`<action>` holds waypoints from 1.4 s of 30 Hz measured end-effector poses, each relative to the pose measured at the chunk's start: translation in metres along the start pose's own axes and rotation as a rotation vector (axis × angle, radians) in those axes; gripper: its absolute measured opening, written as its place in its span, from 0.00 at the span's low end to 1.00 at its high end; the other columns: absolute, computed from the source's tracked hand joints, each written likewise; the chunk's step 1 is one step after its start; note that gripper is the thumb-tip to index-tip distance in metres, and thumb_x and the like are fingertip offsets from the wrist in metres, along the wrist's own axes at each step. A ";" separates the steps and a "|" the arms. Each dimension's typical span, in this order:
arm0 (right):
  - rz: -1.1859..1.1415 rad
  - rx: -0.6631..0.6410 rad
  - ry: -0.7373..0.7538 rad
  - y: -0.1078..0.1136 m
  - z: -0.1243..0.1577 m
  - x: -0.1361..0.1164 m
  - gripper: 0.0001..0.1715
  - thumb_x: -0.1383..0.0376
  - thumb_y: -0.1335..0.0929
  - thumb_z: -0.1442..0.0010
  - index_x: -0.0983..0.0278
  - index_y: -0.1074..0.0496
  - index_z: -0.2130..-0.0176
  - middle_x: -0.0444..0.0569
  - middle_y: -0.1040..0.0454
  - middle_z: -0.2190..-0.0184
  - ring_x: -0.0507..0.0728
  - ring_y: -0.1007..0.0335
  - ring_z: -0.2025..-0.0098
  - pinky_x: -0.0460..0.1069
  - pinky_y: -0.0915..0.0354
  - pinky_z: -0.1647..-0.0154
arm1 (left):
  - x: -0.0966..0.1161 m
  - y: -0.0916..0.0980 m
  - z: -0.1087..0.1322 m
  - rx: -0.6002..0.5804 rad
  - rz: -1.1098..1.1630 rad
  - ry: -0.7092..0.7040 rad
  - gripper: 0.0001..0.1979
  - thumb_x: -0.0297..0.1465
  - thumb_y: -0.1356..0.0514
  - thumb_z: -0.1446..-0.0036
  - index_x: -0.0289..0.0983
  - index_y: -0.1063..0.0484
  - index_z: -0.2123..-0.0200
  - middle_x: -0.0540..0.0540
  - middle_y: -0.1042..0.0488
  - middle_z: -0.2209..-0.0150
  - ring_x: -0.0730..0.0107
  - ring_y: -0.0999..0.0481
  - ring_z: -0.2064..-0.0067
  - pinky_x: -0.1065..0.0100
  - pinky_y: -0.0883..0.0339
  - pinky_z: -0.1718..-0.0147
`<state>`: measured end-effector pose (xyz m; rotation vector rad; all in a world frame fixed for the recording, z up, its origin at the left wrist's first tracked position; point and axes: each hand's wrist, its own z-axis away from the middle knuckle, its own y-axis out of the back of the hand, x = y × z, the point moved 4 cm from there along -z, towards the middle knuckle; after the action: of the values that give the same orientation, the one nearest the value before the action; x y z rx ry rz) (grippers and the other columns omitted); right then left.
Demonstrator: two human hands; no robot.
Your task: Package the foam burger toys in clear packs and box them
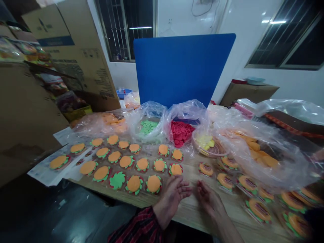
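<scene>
My left hand [174,194] hovers at the front of the table, palm turned inward, fingers stretched and holding nothing. Facing it, my right hand [209,199] is also open, with bare table between the two. Just beyond my left fingertips sits a toy burger [175,169] with an orange bun and green frill. Several similar burgers stand in rows to the left; one shows a green lettuce piece [117,181] on top, without a bun. Nearest my right hand is a packed burger [206,169] with a printed label, among several labelled ones on the right.
Behind the rows stand plastic bags of green pieces [148,127] and red pieces [181,132]. A pink basket [216,150] holds yellow pieces. Bags of orange buns [263,156] lie at both sides. A blue board [182,71] and a cardboard box [76,57] rise behind.
</scene>
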<state>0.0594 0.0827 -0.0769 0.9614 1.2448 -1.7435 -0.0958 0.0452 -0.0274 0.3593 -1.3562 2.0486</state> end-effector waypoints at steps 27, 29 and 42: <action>1.586 -0.887 0.695 -0.200 -0.090 -0.011 0.48 0.57 0.27 0.58 0.71 0.44 0.43 0.65 0.41 0.43 0.68 0.46 0.42 0.58 0.46 0.45 | 0.072 0.063 0.005 0.168 0.126 -0.155 0.04 0.28 0.43 0.49 0.32 0.32 0.71 0.43 0.25 0.76 0.67 0.25 0.73 0.66 0.34 0.68; 1.598 -0.872 0.717 -0.202 -0.084 -0.014 0.41 0.56 0.28 0.54 0.70 0.41 0.45 0.62 0.37 0.46 0.66 0.42 0.44 0.56 0.44 0.47 | 0.071 0.062 0.005 0.162 0.121 -0.151 0.05 0.28 0.44 0.49 0.32 0.32 0.71 0.43 0.25 0.76 0.67 0.26 0.73 0.66 0.34 0.68; 1.905 -0.689 0.714 -0.238 -0.068 -0.006 0.33 0.53 0.31 0.51 0.69 0.36 0.51 0.62 0.26 0.59 0.66 0.31 0.56 0.53 0.40 0.59 | 0.075 0.059 0.005 0.170 0.145 -0.144 0.05 0.27 0.43 0.52 0.31 0.31 0.75 0.43 0.27 0.77 0.68 0.27 0.74 0.66 0.34 0.68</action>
<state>-0.1427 0.2023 0.0022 1.4636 0.5491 0.5004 -0.1909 0.0527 -0.0269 0.5043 -1.3291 2.3041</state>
